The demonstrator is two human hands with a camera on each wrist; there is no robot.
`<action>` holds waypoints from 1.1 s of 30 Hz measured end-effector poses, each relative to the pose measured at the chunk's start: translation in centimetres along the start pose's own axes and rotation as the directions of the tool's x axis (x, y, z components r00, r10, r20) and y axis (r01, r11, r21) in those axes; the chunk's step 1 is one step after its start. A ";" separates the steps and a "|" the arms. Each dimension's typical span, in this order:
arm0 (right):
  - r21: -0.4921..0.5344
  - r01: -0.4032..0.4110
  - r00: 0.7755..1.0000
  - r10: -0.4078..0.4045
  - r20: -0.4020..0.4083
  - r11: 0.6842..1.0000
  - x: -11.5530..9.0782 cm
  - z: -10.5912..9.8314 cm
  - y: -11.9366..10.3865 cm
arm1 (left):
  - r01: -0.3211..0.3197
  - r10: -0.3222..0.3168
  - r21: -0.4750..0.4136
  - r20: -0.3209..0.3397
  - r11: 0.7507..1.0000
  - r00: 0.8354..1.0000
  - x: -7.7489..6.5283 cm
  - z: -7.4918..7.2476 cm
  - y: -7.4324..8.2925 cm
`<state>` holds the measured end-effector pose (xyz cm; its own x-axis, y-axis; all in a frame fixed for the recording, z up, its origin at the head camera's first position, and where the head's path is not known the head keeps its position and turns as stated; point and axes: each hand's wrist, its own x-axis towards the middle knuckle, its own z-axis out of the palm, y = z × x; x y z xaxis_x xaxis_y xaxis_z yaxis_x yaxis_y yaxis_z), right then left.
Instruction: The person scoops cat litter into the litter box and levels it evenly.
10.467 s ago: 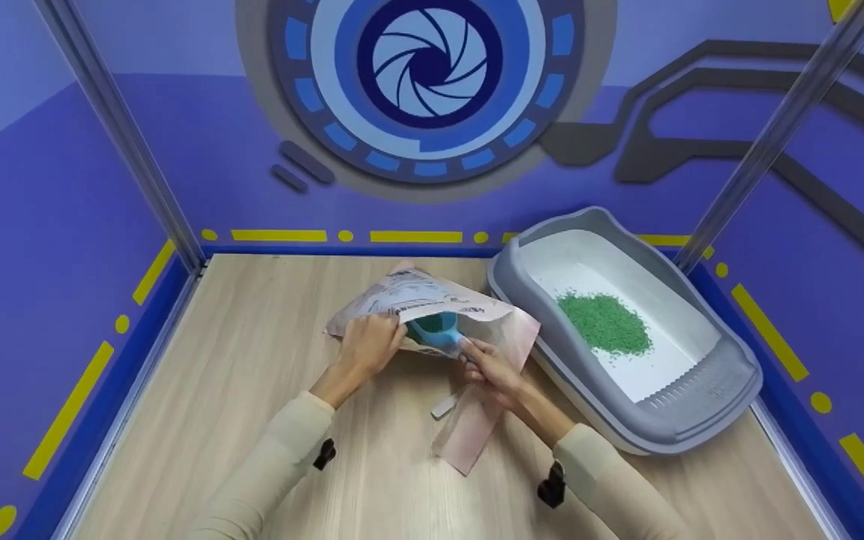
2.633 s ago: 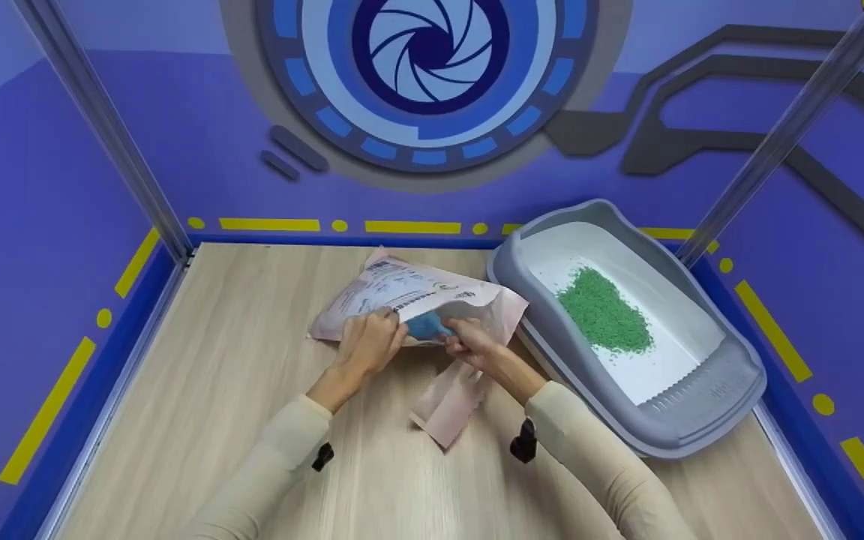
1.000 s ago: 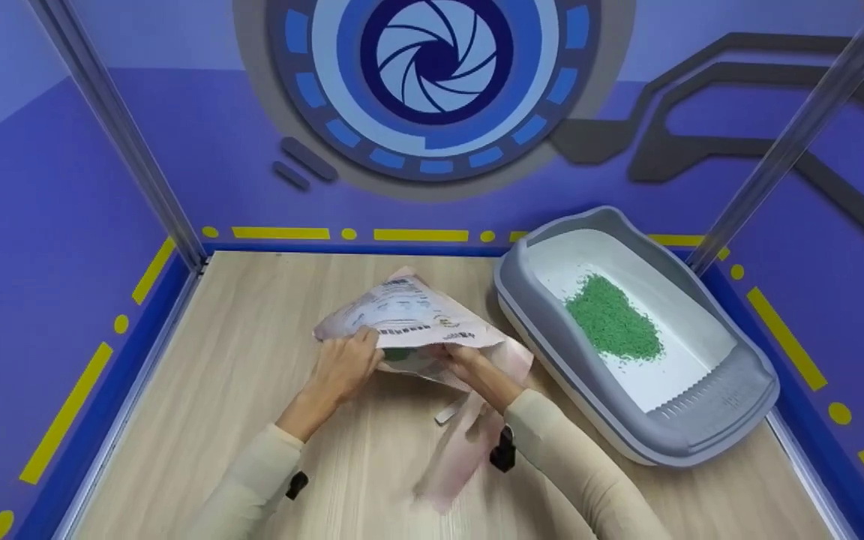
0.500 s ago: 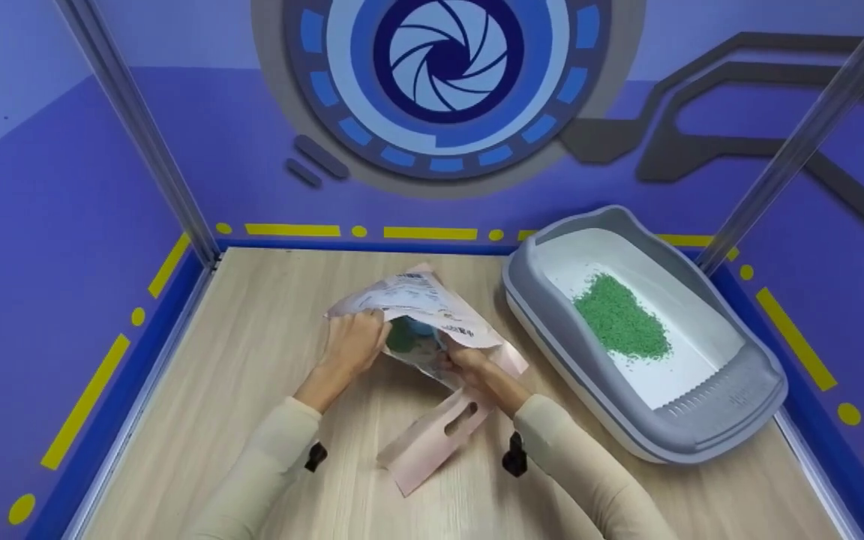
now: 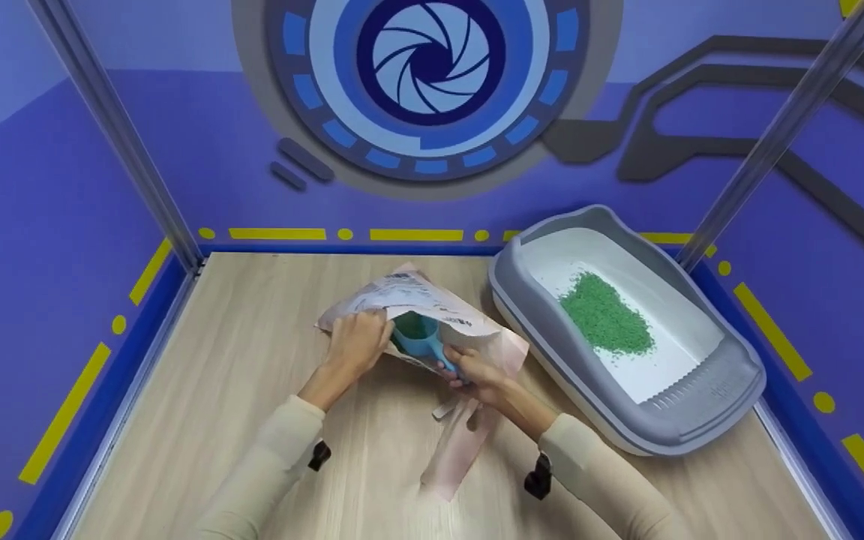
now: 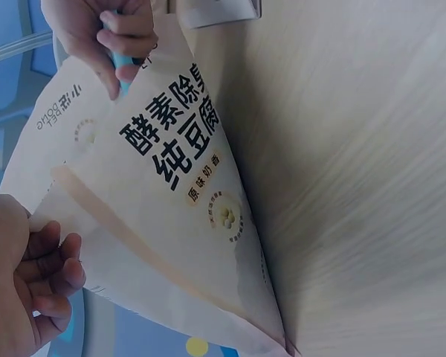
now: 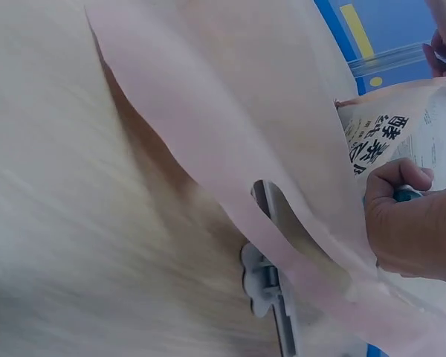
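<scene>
Your left hand (image 5: pixel 357 341) grips the bag (image 5: pixel 406 291) at the left end of its open mouth, with the fingers curled and bunched together, pinching the edge. Your right hand (image 5: pixel 481 375) is at the bag's mouth too, toward the right end, its fingers wrapped round the handle of the blue scoop (image 5: pixel 421 347) and the thumb laid along it. The scoop's bowl sits in the mouth of the bag, between your two hands, its handle pointing out toward you and to the right; dark green shows inside the bowl. The bag lies on the table (image 5: pixel 244 420), printed side up in the head view, its mouth gaping on your side, and more large dark lettering shows in your left wrist view. From the bag's right end a pink flap (image 5: pixel 454 457) with a long slot hangs toward you, below your right hand. Just on your side of the bag, partly under that flap, is a grey clip (image 7: pixel 260 279). To the right of the bag, close beside it, stands the grey-rimmed tray (image 5: pixel 526 289), and a heap of green granules (image 5: pixel 604 315) is spread on its white floor. Behind the bag, beyond the table, rises the blue wall (image 5: pixel 199 150).
</scene>
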<state>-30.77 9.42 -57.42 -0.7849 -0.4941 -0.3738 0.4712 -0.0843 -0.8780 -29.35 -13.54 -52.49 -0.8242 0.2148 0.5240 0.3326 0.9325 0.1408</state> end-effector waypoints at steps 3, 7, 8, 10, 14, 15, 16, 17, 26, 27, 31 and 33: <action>0.018 -0.002 1.000 0.003 -0.017 1.000 -1.1 -0.2 0.3 | 0.005 -0.005 -0.016 0.012 1.000 1.000 0.0 0.1 0.2; 0.005 0.004 1.000 -0.004 -0.004 1.000 -2.7 -0.1 0.8 | 0.012 -0.011 -0.030 0.020 0.999 1.000 0.2 0.2 0.4; -0.001 0.009 1.000 -0.009 0.008 1.000 -3.0 -0.1 0.9 | 0.017 -0.016 -0.036 0.026 0.999 1.000 0.2 0.3 0.4; -0.020 0.013 1.000 -0.012 0.027 1.000 -3.5 -0.2 1.2 | 0.024 -0.023 -0.049 0.039 0.998 0.999 0.2 0.3 0.5; -0.032 0.012 0.999 -0.010 0.032 0.999 -4.3 -0.5 1.6 | 0.032 -0.029 -0.059 0.048 0.998 0.998 0.3 0.4 0.5; -0.035 0.012 1.000 -0.011 0.028 0.999 -4.5 -0.6 1.6 | 0.032 -0.030 -0.057 0.046 0.998 0.999 0.2 0.5 0.6; -0.033 0.015 1.000 -0.014 0.026 0.999 -4.8 -0.7 1.7 | 0.031 -0.029 -0.052 0.039 0.998 0.999 0.2 0.5 0.7; -0.028 0.019 1.000 -0.018 0.023 0.999 -5.1 -0.7 1.6 | 0.031 -0.029 -0.048 0.036 0.998 0.999 0.2 0.5 0.7; -0.020 0.030 1.000 -0.030 -0.007 0.999 -9.2 -1.8 0.2 | 0.022 -0.021 -0.063 0.022 0.998 1.000 0.4 0.6 0.8; -0.030 0.028 1.000 -0.028 -0.004 0.999 -9.8 -2.0 -0.1 | 0.025 -0.023 -0.067 0.024 0.997 0.999 0.4 0.6 0.8; -0.067 0.024 0.999 -0.022 0.027 0.997 -12.4 -3.2 -1.2 | 0.031 -0.029 -0.074 0.020 0.997 0.999 0.3 0.6 0.8; -0.079 0.022 0.999 -0.019 0.042 0.997 -13.7 -4.0 -1.9 | 0.029 -0.028 -0.072 0.017 0.997 0.999 0.2 0.6 0.8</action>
<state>-22.51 19.80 -51.82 -0.7764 -0.5279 -0.3443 0.4201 -0.0263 -0.9071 -29.51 -12.61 -52.77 -0.8407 0.1933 0.5059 0.3405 0.9151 0.2162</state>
